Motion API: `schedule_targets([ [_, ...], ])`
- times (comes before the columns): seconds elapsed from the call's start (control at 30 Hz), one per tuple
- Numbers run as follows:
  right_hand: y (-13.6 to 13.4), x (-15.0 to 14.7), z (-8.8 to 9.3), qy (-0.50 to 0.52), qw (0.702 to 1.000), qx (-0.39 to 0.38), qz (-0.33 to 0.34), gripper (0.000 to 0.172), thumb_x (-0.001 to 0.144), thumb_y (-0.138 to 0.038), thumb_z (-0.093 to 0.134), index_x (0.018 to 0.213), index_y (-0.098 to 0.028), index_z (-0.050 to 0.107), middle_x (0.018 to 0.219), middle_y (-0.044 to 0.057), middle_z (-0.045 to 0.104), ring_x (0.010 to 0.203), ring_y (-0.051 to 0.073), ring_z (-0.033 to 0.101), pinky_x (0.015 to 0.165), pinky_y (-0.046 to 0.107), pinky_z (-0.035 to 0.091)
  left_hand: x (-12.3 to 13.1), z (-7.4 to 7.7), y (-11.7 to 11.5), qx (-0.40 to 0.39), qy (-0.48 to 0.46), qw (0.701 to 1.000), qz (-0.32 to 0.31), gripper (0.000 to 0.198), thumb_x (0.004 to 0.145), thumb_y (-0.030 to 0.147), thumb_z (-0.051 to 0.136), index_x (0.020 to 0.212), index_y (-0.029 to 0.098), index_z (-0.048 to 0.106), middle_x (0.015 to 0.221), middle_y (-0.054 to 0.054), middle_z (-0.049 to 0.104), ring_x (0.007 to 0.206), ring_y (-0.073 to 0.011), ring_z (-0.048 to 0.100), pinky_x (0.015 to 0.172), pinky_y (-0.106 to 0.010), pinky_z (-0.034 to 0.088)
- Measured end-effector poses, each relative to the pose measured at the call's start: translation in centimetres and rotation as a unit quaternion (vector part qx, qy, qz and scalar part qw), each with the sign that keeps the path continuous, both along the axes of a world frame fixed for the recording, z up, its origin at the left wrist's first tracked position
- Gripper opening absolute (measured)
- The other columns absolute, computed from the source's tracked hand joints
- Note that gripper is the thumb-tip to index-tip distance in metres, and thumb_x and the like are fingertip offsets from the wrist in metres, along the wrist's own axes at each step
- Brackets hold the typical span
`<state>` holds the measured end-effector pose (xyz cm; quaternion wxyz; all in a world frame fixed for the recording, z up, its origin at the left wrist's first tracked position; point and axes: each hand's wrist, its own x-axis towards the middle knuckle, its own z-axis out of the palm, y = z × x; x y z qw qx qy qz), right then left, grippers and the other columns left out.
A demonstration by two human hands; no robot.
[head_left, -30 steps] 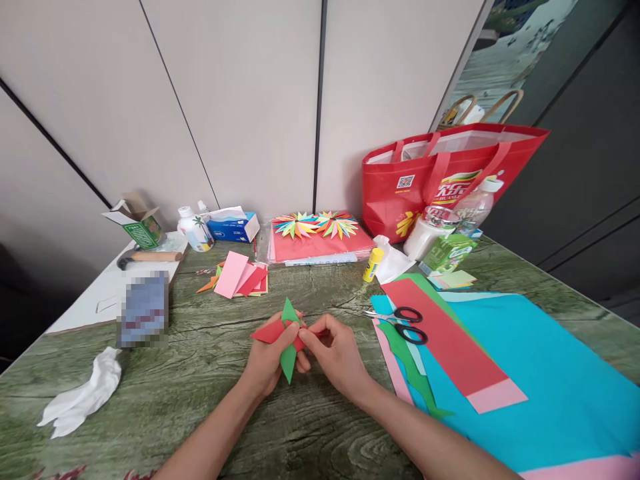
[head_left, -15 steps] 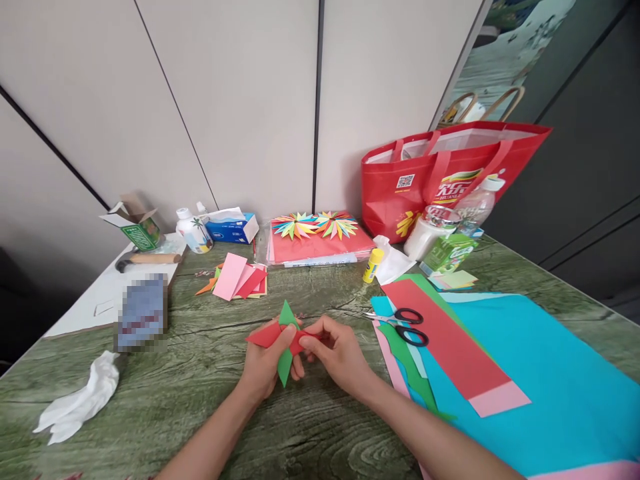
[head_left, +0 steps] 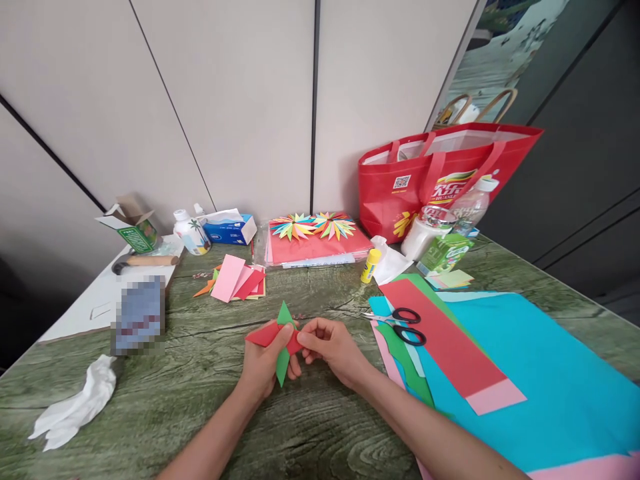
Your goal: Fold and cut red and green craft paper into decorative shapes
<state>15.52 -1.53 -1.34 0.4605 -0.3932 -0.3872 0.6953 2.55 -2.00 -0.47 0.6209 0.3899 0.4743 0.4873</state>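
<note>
Both of my hands meet over the middle of the green wood-grain table (head_left: 210, 407). My left hand (head_left: 263, 367) is closed on a folded green paper point (head_left: 284, 337) that stands upright, crossed by a folded red paper piece (head_left: 267, 333). My right hand (head_left: 333, 347) pinches the right end of the red piece with fingers pressed together. The two folded pieces sit together in a cross shape, just above the tabletop.
Black-handled scissors (head_left: 403, 323) lie on red, green, pink and blue paper sheets (head_left: 525, 373) at the right. Behind are cut paper pieces (head_left: 235, 281), finished paper stars (head_left: 313, 225), a glue stick (head_left: 369, 265), a red bag (head_left: 440, 173), a tissue box (head_left: 230, 227) and a crumpled tissue (head_left: 75, 407).
The hands and the folded pieces have shifted slightly left and up in the picture; the grip on both pieces stays the same.
</note>
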Motion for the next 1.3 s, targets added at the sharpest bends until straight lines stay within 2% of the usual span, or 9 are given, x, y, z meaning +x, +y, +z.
schedule_targets([
  [0.17,-0.2,0.0,0.0,0.133,0.989,-0.055,0.025,0.032,0.06,-0.038,0.075,0.06,-0.013,0.055,0.056,0.0,0.064,0.047,0.007,0.057,0.05,0.018,0.048,-0.2,1.0,0.0,-0.043,-0.026,0.999,0.015,0.047,0.065,0.041,0.065,0.096,0.007,0.058,0.033,0.001,0.055,0.024,-0.0099,0.045,0.026,-0.016,0.035],
  [0.33,-0.4,-0.4,-0.3,0.207,0.971,-0.107,0.051,0.031,0.061,-0.036,0.075,0.06,-0.015,0.052,0.054,-0.001,0.063,0.049,0.006,0.058,0.049,0.014,0.047,-0.4,1.7,-0.1,-0.078,-0.055,0.995,-0.004,0.043,0.065,0.042,0.065,0.091,0.008,0.06,0.031,0.001,0.053,0.022,-0.009,0.043,0.023,-0.014,0.03],
  [0.4,-0.3,-0.4,-0.2,0.169,0.98,-0.086,0.06,0.03,0.065,-0.037,0.072,0.063,-0.015,0.052,0.055,-0.001,0.063,0.05,0.007,0.059,0.05,0.016,0.048,-0.4,1.5,0.0,-0.068,-0.051,0.996,-0.005,0.041,0.066,0.04,0.065,0.09,0.007,0.06,0.031,0.001,0.054,0.023,-0.01,0.044,0.023,-0.015,0.032],
  [0.5,-0.2,-0.2,-0.2,0.062,0.997,-0.006,0.056,0.032,0.067,-0.042,0.068,0.065,-0.016,0.05,0.053,-0.003,0.059,0.044,0.008,0.055,0.044,0.019,0.045,-0.1,0.8,0.0,-0.04,-0.045,0.998,-0.027,0.039,0.068,0.037,0.064,0.092,0.007,0.058,0.035,0.0,0.056,0.024,-0.0123,0.047,0.024,-0.018,0.037],
  [0.63,-0.3,-0.1,-0.5,-0.036,0.997,0.06,0.026,0.033,0.065,-0.044,0.068,0.065,-0.016,0.051,0.049,-0.006,0.053,0.038,0.006,0.045,0.037,0.017,0.037,0.3,0.2,-0.3,-0.002,-0.028,0.998,-0.049,0.033,0.071,0.036,0.062,0.089,0.01,0.056,0.04,0.0,0.059,0.026,-0.0137,0.049,0.024,-0.02,0.039],
  [0.9,-0.3,-0.3,-0.7,-0.02,1.0,0.001,0.016,0.036,0.06,-0.044,0.071,0.058,-0.015,0.05,0.041,-0.007,0.049,0.035,0.004,0.039,0.034,0.016,0.03,0.2,0.0,-0.8,0.065,0.08,0.994,-0.029,0.025,0.072,0.038,0.062,0.072,0.014,0.056,0.038,0.002,0.056,0.026,-0.0136,0.051,0.024,-0.019,0.038],
  [1.0,-0.1,-0.2,-0.7,-0.006,1.0,-0.009,0.024,0.035,0.062,-0.043,0.071,0.06,-0.015,0.05,0.045,-0.006,0.051,0.037,0.004,0.042,0.037,0.015,0.033,0.4,0.3,-0.5,0.039,0.041,0.998,-0.036,0.034,0.074,0.046,0.057,0.072,0.012,0.058,0.036,0.001,0.056,0.026,-0.0133,0.05,0.026,-0.02,0.039],
  [1.17,0.2,0.0,-0.6,-0.011,0.997,0.067,-0.023,0.033,0.064,-0.037,0.071,0.074,-0.019,0.045,0.054,-0.009,0.051,0.039,0.005,0.046,0.04,0.017,0.04,0.7,1.1,-0.1,-0.024,-0.023,0.998,-0.057,0.056,0.076,0.058,0.043,0.052,0.01,0.057,0.035,-0.007,0.056,0.027,-0.014,0.05,0.029,-0.022,0.041],
  [1.3,0.2,0.3,-0.2,-0.061,0.991,0.122,0.012,0.026,0.07,-0.038,0.065,0.079,-0.018,0.051,0.058,-0.008,0.052,0.039,0.004,0.045,0.038,0.016,0.039,0.4,0.7,-0.1,-0.006,0.014,0.999,-0.035,0.055,0.076,0.056,0.044,0.049,0.01,0.057,0.033,-0.006,0.054,0.026,-0.0121,0.047,0.029,-0.02,0.037],
])
